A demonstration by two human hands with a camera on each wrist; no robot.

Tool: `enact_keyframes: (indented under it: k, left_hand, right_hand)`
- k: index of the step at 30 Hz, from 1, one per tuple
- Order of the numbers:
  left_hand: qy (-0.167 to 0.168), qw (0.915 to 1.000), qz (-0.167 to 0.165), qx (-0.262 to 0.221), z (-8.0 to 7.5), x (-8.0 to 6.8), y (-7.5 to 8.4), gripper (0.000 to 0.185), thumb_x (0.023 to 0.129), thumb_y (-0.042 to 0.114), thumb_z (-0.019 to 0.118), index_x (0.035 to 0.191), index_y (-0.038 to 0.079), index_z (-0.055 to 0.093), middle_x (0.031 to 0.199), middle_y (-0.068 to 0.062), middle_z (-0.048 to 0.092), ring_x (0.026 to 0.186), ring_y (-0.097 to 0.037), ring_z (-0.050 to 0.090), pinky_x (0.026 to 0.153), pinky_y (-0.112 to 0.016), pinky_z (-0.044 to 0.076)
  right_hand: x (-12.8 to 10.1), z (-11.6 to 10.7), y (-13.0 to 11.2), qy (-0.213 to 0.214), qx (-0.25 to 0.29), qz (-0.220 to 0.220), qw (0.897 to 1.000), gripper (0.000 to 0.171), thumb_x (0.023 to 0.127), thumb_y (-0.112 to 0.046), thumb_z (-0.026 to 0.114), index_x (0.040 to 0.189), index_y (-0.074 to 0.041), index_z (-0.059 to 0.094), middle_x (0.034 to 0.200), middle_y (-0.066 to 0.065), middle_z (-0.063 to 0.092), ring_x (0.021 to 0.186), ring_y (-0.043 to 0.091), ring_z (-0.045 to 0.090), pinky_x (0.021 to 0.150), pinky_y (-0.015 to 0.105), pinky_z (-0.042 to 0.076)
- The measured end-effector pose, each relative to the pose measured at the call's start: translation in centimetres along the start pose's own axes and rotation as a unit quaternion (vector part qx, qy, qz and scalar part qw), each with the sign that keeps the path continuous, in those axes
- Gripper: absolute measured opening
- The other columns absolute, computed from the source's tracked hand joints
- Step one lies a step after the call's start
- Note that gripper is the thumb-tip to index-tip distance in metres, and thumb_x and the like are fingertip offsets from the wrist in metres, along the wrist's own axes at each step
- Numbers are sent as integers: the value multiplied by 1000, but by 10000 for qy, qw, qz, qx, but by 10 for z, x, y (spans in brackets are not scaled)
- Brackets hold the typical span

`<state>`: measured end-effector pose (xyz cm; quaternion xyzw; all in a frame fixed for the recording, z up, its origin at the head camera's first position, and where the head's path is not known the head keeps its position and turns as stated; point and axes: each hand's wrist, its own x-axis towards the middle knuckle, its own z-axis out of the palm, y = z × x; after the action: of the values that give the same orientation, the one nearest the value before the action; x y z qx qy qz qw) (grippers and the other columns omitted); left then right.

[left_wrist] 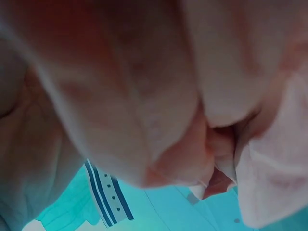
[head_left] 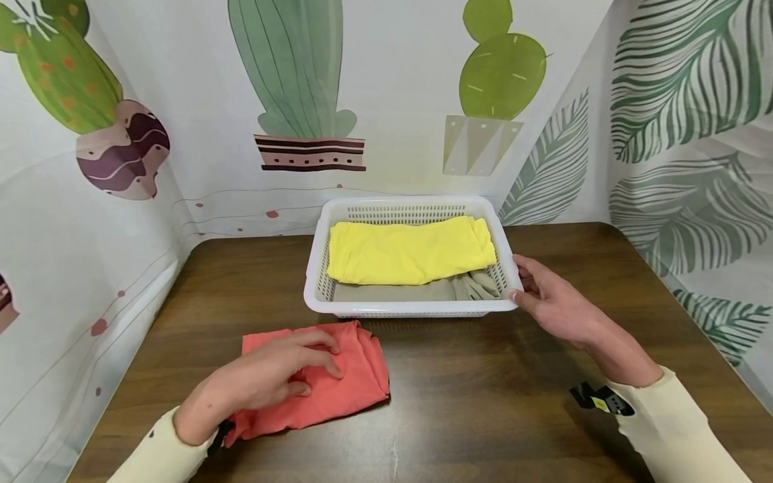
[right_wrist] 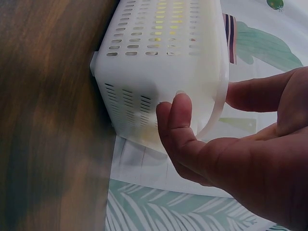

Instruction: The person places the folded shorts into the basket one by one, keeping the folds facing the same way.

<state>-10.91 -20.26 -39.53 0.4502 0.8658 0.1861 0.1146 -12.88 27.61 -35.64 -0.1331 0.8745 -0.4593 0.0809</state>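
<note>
On the wooden desk [head_left: 483, 402], the left hand [head_left: 266, 376] rests palm down on a folded coral-red cloth [head_left: 344, 386] that lies near the front-left part of the desk, its fingers loosely bent and pressing on the fabric rather than closing round it; the left wrist view is too blurred to add more. The right hand [head_left: 552, 302] grasps the right front corner of a white perforated basket [head_left: 320, 268] standing toward the desk's back edge, thumb on the rim and fingers [right_wrist: 180, 120] curled against its outer wall. Inside the basket a folded yellow cloth [head_left: 410, 249] lies on top of a grey-beige one [head_left: 423, 290].
</note>
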Motion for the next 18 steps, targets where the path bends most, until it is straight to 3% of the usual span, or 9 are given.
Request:
enact_keyframes:
  k: [18]
  left_hand:
    - [-422, 9990, 128, -103, 9, 39, 22, 48, 90, 1, 82, 124, 33, 75, 142, 11, 56, 138, -12, 49, 109, -32, 50]
  right_hand:
    - [0, 0, -1, 35, -72, 33, 10000, 63, 108, -2, 54, 161, 10, 22, 138, 28, 52, 117, 38, 58, 87, 28, 53]
